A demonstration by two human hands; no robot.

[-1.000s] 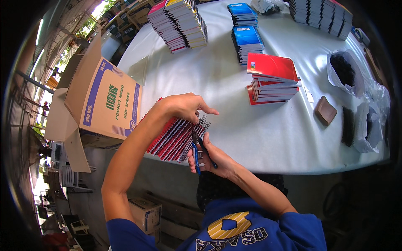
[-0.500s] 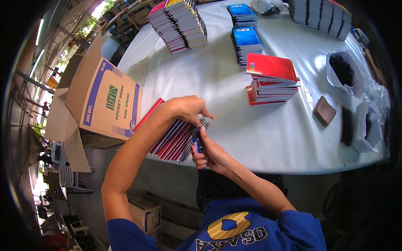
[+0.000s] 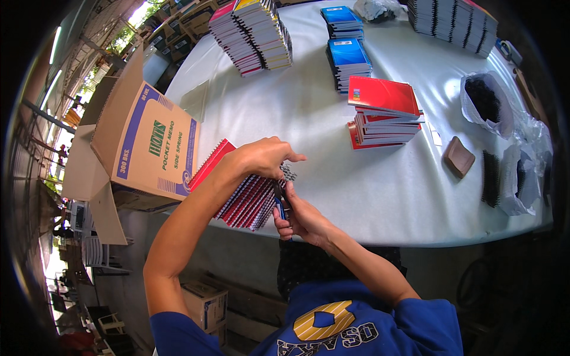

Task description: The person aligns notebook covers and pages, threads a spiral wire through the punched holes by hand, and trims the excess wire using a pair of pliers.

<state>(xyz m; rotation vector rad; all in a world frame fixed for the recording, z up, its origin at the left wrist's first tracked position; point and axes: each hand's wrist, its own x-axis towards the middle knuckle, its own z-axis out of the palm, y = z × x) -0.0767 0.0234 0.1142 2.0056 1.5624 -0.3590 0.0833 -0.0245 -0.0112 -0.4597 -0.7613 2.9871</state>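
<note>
A row of red-covered spiral notebooks (image 3: 244, 204) leans at the table's near edge, their white and dark wire spines facing up. Over its right end arches my left hand (image 3: 268, 155), gripping the notebooks there, one finger sticking out to the right; its other fingers are partly hidden. Blue-handled pliers (image 3: 279, 206) are held in my closed right hand (image 3: 304, 221), just below the left thumb. Their dark jaws meet the spine ends by that thumb. Loose-looking wire coil ends (image 3: 289, 172) show beside the jaws. A red notebook (image 3: 212, 164) lies beyond my left forearm.
An open cardboard box (image 3: 157, 139) stands at the left. Across the table are a red notebook stack (image 3: 386, 98), blue notebooks (image 3: 349, 53), and tall stacks (image 3: 252, 38) (image 3: 454, 24). At right lie a brown block (image 3: 459, 157) and a bag of black coils (image 3: 484, 101).
Both hands stay at the spine ends with barely any movement. The pliers remain in my right hand, and the whole view has shifted very slightly.
</note>
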